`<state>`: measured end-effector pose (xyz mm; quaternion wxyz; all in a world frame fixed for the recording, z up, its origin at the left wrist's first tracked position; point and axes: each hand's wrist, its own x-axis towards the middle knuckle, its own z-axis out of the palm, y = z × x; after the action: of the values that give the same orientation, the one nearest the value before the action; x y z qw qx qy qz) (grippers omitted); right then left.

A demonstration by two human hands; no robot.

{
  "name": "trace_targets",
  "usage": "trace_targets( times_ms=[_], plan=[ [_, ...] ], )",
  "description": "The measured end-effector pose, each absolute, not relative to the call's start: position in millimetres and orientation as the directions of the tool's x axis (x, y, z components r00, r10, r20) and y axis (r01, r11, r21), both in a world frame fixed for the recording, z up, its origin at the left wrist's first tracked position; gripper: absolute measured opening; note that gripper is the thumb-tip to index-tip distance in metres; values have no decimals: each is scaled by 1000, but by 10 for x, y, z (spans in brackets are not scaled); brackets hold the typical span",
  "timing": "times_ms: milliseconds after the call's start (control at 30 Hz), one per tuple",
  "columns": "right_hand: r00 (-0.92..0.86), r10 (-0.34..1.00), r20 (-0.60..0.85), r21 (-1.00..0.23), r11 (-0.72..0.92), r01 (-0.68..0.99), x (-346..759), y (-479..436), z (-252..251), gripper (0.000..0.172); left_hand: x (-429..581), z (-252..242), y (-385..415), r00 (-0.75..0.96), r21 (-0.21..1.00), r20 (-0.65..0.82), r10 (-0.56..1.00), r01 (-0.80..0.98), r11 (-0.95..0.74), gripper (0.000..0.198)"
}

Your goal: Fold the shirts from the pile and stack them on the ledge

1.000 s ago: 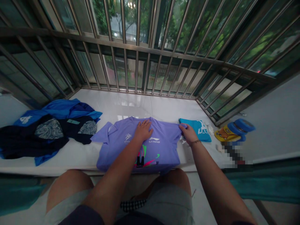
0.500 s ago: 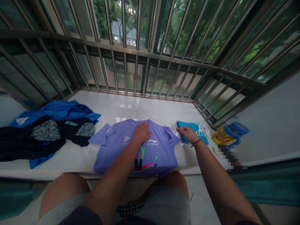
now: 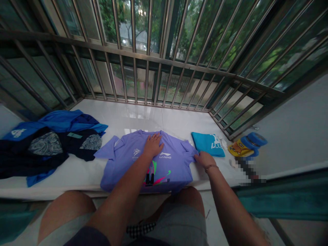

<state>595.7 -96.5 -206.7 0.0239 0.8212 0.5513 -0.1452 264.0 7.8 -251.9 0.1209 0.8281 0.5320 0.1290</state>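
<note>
Head view, clock centring on purple Li-Ning T-shirt (image 3: 176, 166): navy paisley-patched garment (image 3: 73, 145) and blue garment (image 3: 68, 120) lying heaped toward nine o'clock. T-shirt spreading across white ledge (image 3: 143, 116), drooping over front edge; cloth probably handling light, limp, slippery, best taking hold at shoulders. Left hand (image 3: 153, 145) lying flat, fingers extended, near twelve. Right hand (image 3: 205, 160) touching sleeve (image 3: 189, 151) at three; pinch hidden, cannot tell. Folded turquoise garment (image 3: 205, 143) lying at two, blue-and-yellow bottle (image 3: 242, 147) resting beyond.
</note>
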Motion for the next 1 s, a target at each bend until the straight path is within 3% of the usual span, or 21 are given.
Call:
trace_targets(
  times_ms=[200, 433, 633, 867, 933, 1000],
  plan=[
    [380, 865, -327, -150, -445, 883, 6043, -1347, -2103, 35, 2640, -2548, 85, 408, 326, 79, 910, 852, -410, 65],
    [486, 857, -170, -225, -514, 828, 5899, -1299, -2205, 54, 2634, -2510, 76, 416, 320, 67, 907, 852, -415, 66],
    [466, 885, -27, -363, -443, 820, 5715, -1116, -2258, 27, 2648, -2531, 82, 405, 308, 70, 911, 860, -406, 67],
    [436, 841, 320, -581, -190, 791, 5361, -1342, -2061, 39, 2651, -2543, 112, 417, 298, 35, 908, 863, -408, 66],
    [278, 849, 450, -566, 30, 824, 5185, -1512, -2014, 28, 2649, -2548, 120, 420, 301, 37, 907, 861, -411, 65],
    [-72, 858, 508, -432, 326, 841, 5023, -1695, -2011, 20, 2648, -2562, 127, 421, 325, 53, 905, 850, -415, 64]
  ],
)
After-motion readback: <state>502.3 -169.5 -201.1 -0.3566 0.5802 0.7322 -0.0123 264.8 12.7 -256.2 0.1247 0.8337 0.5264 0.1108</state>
